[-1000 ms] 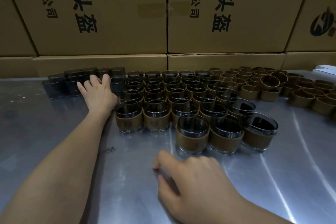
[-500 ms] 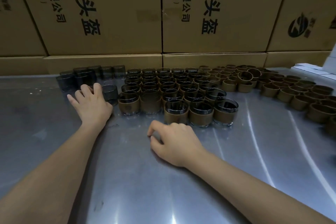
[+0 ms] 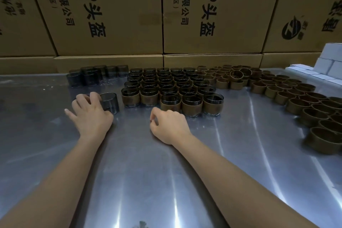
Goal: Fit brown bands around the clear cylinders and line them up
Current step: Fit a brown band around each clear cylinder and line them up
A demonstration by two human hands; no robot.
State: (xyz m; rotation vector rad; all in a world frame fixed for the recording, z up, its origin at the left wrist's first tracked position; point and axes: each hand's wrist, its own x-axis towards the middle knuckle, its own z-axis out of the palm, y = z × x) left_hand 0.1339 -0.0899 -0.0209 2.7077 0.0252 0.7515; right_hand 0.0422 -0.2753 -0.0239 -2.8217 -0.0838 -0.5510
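My left hand (image 3: 90, 116) lies on the metal table (image 3: 166, 181) with its fingers curled against a bare clear cylinder (image 3: 110, 102), which stands just left of the banded block. My right hand (image 3: 169, 126) rests loosely curled on the table and holds nothing, just in front of the front row of banded cylinders (image 3: 190, 104). The banded cylinders (image 3: 166, 87) stand in tight rows in the middle. More bare clear cylinders (image 3: 88, 77) are grouped at the back left. Loose brown bands (image 3: 277, 90) spread from the back middle out to the right.
Large cardboard boxes (image 3: 114, 15) with printed characters wall off the back of the table. Small white boxes (image 3: 329, 66) are stacked at the far right. Brown bands (image 3: 322, 139) reach toward me along the right side.
My left hand drew back from the bare group at the back left, bringing one clear cylinder with it. My right hand settled in front of the banded front row. The view pulled back.
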